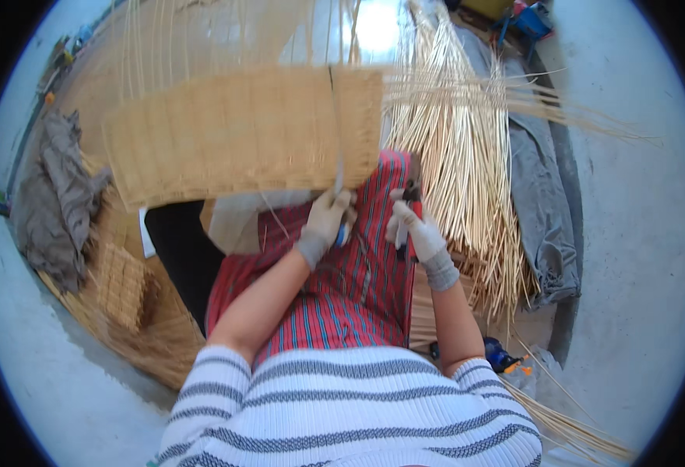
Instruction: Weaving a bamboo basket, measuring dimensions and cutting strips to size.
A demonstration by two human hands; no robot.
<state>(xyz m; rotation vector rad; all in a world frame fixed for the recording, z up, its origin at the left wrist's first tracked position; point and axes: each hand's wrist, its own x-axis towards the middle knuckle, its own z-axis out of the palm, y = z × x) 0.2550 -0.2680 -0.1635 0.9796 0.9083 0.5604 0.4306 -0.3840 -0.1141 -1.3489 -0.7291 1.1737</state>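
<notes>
step: apparently edge-finishing | woven panel (241, 132) over red-striped cloth (323, 315) | left hand (327, 222): curled at lower edge, grip unclear | right hand (425, 236): grasping red-handled pliers-like tool (416, 210) | next: likely needs edge steadied

Some sort of weaving workshop indicated: woven panel (249, 132) seen with loose strands (525, 101) projecting, long pale canes (463, 171) heaped beside grey cloth (543, 218), smaller woven piece (121, 286) set down at left, pale gloves (430, 240) worn, red-handled tool (416, 210) held.
</notes>
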